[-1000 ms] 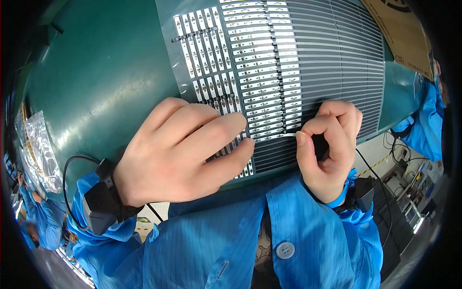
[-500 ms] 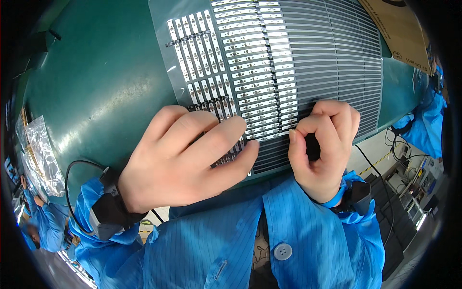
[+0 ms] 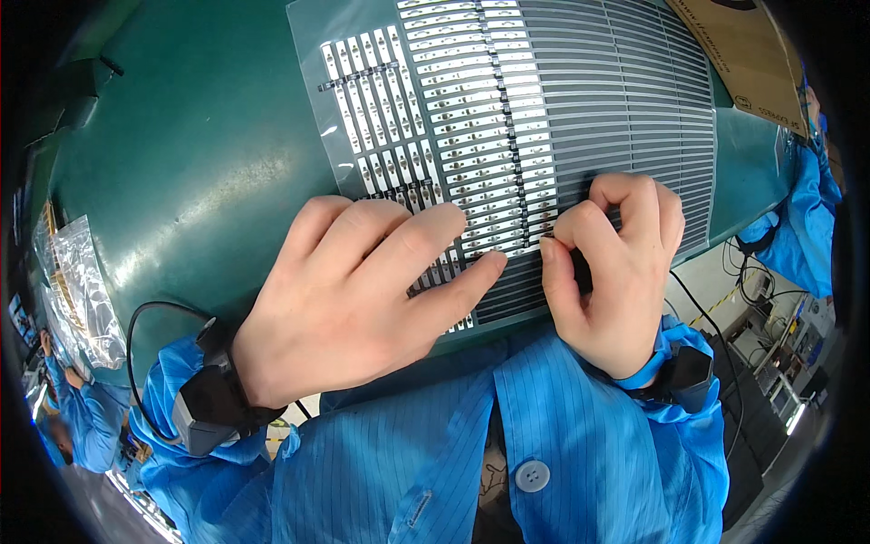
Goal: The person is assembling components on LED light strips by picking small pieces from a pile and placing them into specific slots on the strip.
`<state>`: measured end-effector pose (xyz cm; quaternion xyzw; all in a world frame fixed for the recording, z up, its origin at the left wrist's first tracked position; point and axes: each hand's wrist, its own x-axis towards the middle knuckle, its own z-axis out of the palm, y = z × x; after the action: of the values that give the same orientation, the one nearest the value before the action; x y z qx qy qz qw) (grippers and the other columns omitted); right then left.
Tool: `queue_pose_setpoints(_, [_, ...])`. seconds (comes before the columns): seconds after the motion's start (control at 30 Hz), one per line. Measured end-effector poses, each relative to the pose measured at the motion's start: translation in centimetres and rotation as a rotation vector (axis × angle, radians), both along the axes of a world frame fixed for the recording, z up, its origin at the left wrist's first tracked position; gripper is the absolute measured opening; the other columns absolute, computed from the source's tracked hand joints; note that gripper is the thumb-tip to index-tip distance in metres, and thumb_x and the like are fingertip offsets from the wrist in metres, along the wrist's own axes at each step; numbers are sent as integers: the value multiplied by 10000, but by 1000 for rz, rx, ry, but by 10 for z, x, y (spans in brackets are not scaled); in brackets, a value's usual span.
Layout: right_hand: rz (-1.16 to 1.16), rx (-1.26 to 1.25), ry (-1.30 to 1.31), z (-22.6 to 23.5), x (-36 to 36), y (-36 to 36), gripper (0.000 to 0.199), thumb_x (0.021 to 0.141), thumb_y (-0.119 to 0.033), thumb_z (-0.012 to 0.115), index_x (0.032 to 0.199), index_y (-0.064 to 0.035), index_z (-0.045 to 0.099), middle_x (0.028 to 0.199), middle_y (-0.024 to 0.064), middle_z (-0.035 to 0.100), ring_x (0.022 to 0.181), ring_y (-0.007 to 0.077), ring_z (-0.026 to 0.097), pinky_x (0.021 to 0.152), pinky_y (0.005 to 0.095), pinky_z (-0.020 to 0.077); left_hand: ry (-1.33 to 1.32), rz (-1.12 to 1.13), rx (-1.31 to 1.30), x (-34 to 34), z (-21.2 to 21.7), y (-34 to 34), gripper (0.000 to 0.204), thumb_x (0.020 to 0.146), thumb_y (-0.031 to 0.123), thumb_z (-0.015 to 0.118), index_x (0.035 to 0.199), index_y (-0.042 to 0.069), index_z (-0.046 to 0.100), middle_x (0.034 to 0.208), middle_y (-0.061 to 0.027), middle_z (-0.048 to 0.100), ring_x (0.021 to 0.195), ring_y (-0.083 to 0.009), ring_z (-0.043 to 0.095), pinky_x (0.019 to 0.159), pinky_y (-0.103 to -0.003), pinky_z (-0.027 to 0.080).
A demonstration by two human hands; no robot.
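On a dark sheet with slots [image 3: 625, 118] lie rows of slim silvery metal strips [image 3: 485, 172], each with small dark fittings, crossed by a dark line of joints. A second group of metal strips [image 3: 385, 109] stands upright to their left. My left hand [image 3: 353, 290] rests palm down over the near end of that group, fingers bent but apart, thumb stretched toward the lowest row. My right hand [image 3: 621, 263] is at the right end of the near rows, thumb and forefinger nearly together in a pinch. Anything between those fingertips is too small or hidden to make out.
A green table top [image 3: 208, 136] carries the sheet. A brown cardboard box [image 3: 743, 63] stands at the far right, and clear plastic bags [image 3: 86, 281] lie at the left edge. Black cables [image 3: 136, 363] run from the wrist devices. Other people in blue are at both sides.
My left thumb has stretched further right along the lowest row. My right hand has shifted slightly up, and its rounded finger loop has narrowed.
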<state>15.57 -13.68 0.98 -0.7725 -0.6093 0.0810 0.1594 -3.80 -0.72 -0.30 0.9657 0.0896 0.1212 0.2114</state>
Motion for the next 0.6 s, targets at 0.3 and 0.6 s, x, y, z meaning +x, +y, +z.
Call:
queue_pose_setpoints(0.3, [-34,43,164,-3,32,-14,227,744,-119,764,845,-80,565,986,100,518,920,295,442,840,400,365,101,-29,-75,-1,7,1,575,658,174,765,1224,261,722,1178,-48,564,1008,-257,516,854,-378,426])
queue_pose_setpoints(0.6, [-95,82,168,-12,3,-9,381,679,-114,827,952,-87,561,1089,134,501,1020,336,446,893,430,369,145,-19,-6,1,17,0,559,665,176,776,1215,256,716,1170,-41,561,1028,-231,538,869,-377,446])
